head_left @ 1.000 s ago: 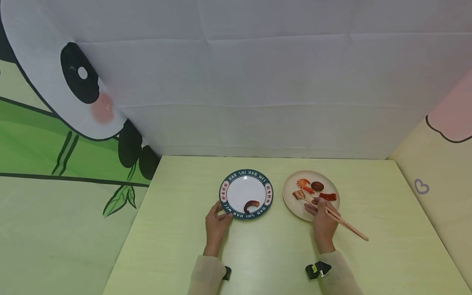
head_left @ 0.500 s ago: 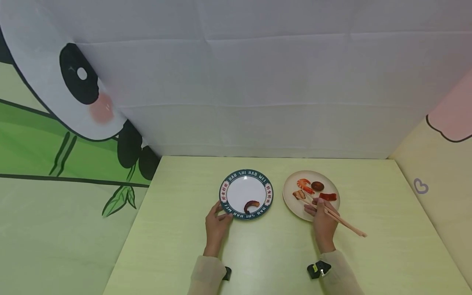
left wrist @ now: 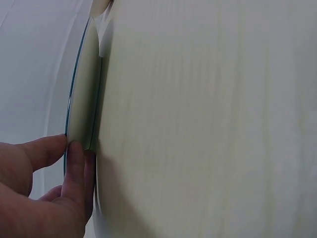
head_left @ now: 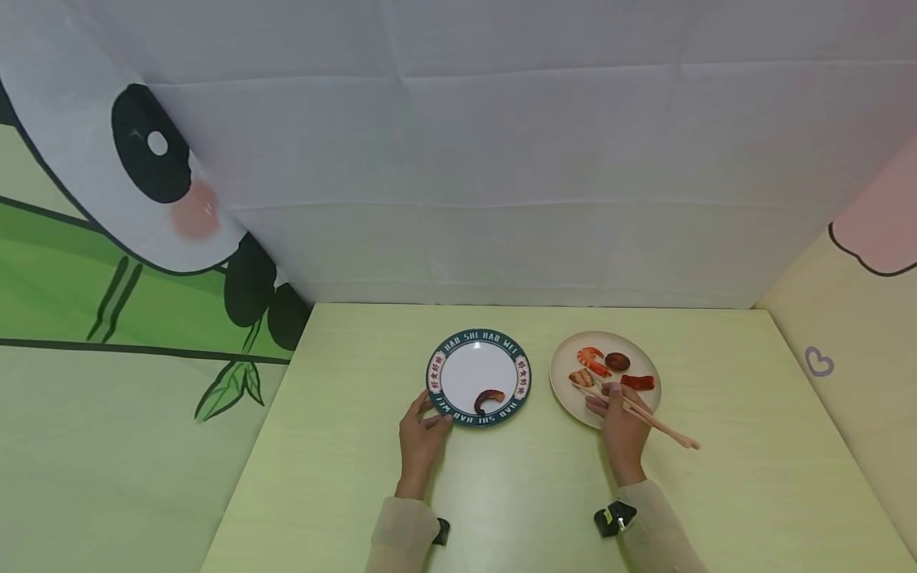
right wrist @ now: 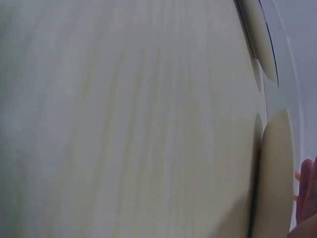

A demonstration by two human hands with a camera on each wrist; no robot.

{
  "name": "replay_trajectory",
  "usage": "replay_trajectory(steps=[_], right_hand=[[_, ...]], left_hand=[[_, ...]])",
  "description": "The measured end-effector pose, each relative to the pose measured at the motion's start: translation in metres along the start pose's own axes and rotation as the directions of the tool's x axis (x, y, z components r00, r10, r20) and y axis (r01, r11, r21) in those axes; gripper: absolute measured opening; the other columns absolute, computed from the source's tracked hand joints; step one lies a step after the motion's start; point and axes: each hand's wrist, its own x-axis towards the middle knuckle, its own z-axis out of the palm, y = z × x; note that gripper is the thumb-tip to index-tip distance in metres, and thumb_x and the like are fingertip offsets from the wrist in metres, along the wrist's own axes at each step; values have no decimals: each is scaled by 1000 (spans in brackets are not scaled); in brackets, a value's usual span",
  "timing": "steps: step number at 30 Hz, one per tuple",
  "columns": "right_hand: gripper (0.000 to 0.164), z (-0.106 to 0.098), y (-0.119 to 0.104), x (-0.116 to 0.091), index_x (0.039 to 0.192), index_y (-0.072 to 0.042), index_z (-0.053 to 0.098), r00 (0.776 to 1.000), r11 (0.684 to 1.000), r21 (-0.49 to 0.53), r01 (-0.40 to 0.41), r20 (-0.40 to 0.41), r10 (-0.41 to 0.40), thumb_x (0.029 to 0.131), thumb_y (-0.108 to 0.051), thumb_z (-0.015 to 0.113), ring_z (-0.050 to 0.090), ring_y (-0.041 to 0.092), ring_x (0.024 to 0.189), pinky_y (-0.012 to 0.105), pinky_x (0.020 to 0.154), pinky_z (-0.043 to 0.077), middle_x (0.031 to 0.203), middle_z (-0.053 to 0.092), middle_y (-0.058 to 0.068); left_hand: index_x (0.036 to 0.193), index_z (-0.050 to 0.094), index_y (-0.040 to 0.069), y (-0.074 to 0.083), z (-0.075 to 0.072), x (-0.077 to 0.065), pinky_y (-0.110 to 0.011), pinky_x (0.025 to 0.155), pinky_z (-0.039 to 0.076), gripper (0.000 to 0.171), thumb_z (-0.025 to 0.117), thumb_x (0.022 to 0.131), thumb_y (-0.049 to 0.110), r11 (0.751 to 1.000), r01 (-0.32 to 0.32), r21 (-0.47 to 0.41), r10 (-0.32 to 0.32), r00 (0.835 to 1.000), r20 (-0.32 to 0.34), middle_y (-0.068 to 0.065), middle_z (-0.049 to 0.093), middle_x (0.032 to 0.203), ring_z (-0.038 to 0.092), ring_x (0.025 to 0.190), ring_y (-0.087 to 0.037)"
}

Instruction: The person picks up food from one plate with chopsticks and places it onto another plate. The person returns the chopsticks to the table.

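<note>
Right hand [head_left: 626, 430] grips wooden chopsticks [head_left: 672, 432], tips at a seared food piece [head_left: 582, 378] on the beige plate [head_left: 562, 370] just beyond its fingertips; contact unclear, and an off-centre pinch could make the piece slip. Left hand [head_left: 421, 442] pinches the green-rimmed plate [head_left: 466, 370] at its near edge, rim lettered "HAO SHI HAO WEI" plus red Chinese characters.

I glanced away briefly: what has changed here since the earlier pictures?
The right hand has shifted slightly left with the chopsticks, whose rear ends swung left and forward. The left hand still holds the teal-rimmed plate; the octopus tentacle and shrimp lie unmoved.
</note>
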Motion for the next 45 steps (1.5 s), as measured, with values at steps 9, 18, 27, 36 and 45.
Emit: replay_trajectory(steps=[9,18,27,36,45], right_hand=[[34,2,2,2,117,20,65,998,998,-3,59,-2,-59,111,-10,50,70,-9,69,15,70,58,110,65,39],[35,0,4,4,119,18,67,1000,1000,-3,8,-22,-8,111,-12,51,70,-8,66,15,68,58,113,66,37],[36,-3,9,9,119,19,67,998,998,50,-22,-56,25,111,-12,52,72,-4,65,17,68,59,109,68,33],[37,-1,2,7,119,21,65,997,987,160,-11,-67,22,110,-13,54,74,1,66,20,70,60,92,72,5],[31,9,-13,2,116,23,62,998,977,212,8,-62,5,109,-6,55,75,4,64,22,69,61,89,74,8]], left_hand=[[151,53,-2,-2,0,0,-47,91,61,67,75,89,-5,1000,8,0,-8,1000,-2,-26,64,132,74,107,-39],[151,53,-3,-3,0,-1,-46,89,62,66,76,89,-5,1000,6,-5,-6,1000,-2,-26,64,131,74,105,-38],[151,53,-2,-3,0,0,-46,90,61,67,76,89,-5,1000,3,-3,-3,1000,-3,-26,64,131,74,105,-38],[152,52,-3,-3,0,0,-46,90,61,67,76,89,-6,1000,7,-3,-7,1000,-2,-26,64,133,74,106,-38],[151,53,-3,-4,0,1,-46,90,61,67,76,89,-6,1000,-5,-24,5,1000,3,-26,64,131,74,105,-39]])
